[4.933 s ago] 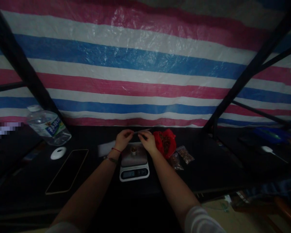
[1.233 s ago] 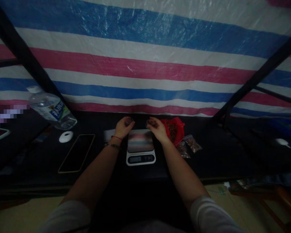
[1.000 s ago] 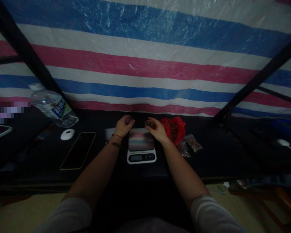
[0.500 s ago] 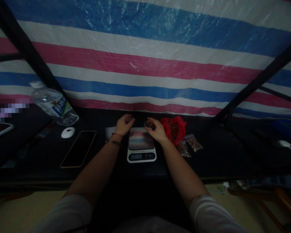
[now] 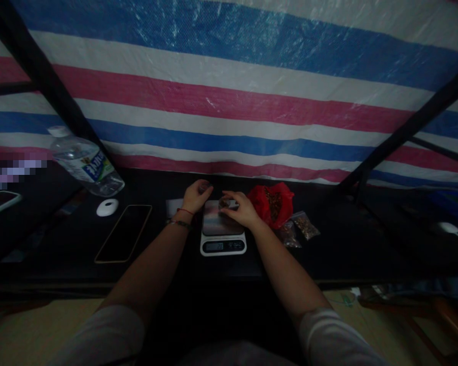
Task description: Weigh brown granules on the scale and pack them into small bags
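A white kitchen scale (image 5: pixel 223 247) with a shiny square plate and a lit display lies in front of me. Over its plate, my right hand (image 5: pixel 241 209) grips a small clear container (image 5: pixel 224 203) with something brownish in it, between thumb and fingers. My left hand (image 5: pixel 195 197) is curled by the plate's far left corner, closed around a small clear roundish piece (image 5: pixel 203 187) that its fingers partly cover. Just right of my right hand, a red plastic bag (image 5: pixel 260 201) stands open, full of brown dried bits. Two small zip bags (image 5: pixel 306 225) of similar bits lie beside it.
Left of the scale are a dark phone (image 5: pixel 124 234), a white earphone case (image 5: pixel 107 207) and a large plastic bottle (image 5: pixel 87 162). A pale flat packet (image 5: pixel 173 207) lies partly behind my left wrist. Striped plastic sheeting (image 5: pixel 229 112) hangs behind the black table (image 5: pixel 328 259).
My right hand has moved left and slightly down with the small container, from the plate's far right corner to over the plate. My left hand has hardly moved.
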`<state>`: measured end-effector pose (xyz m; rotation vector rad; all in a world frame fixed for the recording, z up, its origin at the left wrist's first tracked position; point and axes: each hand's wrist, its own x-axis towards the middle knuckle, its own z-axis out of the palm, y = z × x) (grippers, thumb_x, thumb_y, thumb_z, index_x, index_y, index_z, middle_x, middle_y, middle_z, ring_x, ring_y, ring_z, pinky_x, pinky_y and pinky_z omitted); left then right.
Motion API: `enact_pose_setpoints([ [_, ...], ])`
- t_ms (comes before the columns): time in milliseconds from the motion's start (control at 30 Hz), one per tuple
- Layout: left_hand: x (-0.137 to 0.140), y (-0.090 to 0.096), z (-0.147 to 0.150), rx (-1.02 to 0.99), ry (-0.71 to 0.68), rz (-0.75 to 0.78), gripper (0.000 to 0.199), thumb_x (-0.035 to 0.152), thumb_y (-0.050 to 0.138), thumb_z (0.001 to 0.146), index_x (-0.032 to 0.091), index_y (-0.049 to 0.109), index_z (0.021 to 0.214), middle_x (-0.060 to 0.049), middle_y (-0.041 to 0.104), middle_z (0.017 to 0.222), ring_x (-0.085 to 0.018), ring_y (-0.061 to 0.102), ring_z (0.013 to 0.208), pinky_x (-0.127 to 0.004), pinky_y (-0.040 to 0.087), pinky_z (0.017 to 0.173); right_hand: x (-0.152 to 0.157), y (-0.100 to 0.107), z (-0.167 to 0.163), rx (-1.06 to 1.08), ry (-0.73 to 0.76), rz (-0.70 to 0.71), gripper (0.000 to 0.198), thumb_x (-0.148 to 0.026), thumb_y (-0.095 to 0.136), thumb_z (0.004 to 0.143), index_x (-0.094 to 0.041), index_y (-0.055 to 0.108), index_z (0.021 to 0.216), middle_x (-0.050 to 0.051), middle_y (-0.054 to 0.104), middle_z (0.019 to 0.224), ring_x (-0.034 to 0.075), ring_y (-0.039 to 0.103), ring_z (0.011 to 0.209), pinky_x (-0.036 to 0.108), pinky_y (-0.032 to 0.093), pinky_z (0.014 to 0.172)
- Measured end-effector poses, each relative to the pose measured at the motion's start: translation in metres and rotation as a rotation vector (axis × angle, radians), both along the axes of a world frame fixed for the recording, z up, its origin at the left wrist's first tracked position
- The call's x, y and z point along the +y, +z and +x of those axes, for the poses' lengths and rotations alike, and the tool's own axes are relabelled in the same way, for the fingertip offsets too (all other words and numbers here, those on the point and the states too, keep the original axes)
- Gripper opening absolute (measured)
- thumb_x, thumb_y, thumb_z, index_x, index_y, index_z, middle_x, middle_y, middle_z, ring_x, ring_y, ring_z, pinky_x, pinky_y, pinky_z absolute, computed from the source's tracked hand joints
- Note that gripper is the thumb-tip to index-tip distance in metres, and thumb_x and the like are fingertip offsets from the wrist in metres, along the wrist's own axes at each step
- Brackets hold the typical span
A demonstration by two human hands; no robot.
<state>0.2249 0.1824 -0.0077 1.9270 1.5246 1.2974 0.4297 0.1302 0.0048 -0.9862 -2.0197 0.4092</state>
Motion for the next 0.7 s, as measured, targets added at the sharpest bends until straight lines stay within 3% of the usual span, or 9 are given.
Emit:
enact_pose_setpoints([
  [400,-0.001,0.001,0.000,-0.006,-0.024,-0.012,0.035,0.043,0.058,0.079,0.017,0.065,0.101,-0.007,0.069,0.091,-0.020,0.064,0.082,-0.032,0.050,0.077,0.000,-0.002,-0.002,-0.057,0.040,-0.017,0.055,-0.026,0.079,0.067,-0.025,0.061,0.119,0.006,0.068,0.106,0.023,0.057,0.101,0.040,0.045,0.092],
  [500,-0.001,0.001,-0.001,-0.009,-0.018,-0.012,0.036,0.044,0.059,0.078,0.017,0.065,0.101,-0.007,0.069,0.090,-0.020,0.064,0.080,-0.032,0.050,0.075,-0.004,0.007,0.000,-0.017,0.044,0.017,0.056,-0.029,0.079,0.066,-0.024,0.061,0.119,0.008,0.065,0.112,0.024,0.056,0.107,0.040,0.044,0.094],
  [567,-0.001,0.000,-0.001,-0.004,-0.011,-0.012,0.036,0.045,0.059,0.079,0.017,0.065,0.100,-0.006,0.069,0.090,-0.020,0.063,0.080,-0.031,0.050,0.076,-0.009,0.021,0.008,0.090,-0.026,0.079,0.038,-0.031,0.072,0.074,-0.023,0.064,0.111,0.007,0.065,0.110,0.022,0.056,0.106,0.038,0.045,0.092],
  [633,-0.001,-0.001,-0.002,-0.002,-0.011,-0.012,0.036,0.046,0.058,0.079,0.017,0.065,0.100,-0.006,0.069,0.090,-0.020,0.063,0.082,-0.031,0.049,0.077,-0.014,0.038,0.023,0.166,-0.197,0.126,0.018,-0.030,0.057,0.085,-0.020,0.066,0.098,0.007,0.067,0.099,0.020,0.059,0.097,0.035,0.046,0.086],
  [700,-0.001,-0.001,-0.002,-0.008,-0.018,-0.017,0.036,0.045,0.058,0.079,0.017,0.065,0.100,-0.007,0.069,0.092,-0.020,0.063,0.083,-0.031,0.049,0.077,-0.017,0.052,0.045,0.089,-0.443,0.085,0.023,-0.027,0.044,0.091,-0.018,0.066,0.090,0.007,0.067,0.090,0.019,0.061,0.088,0.032,0.046,0.082],
])
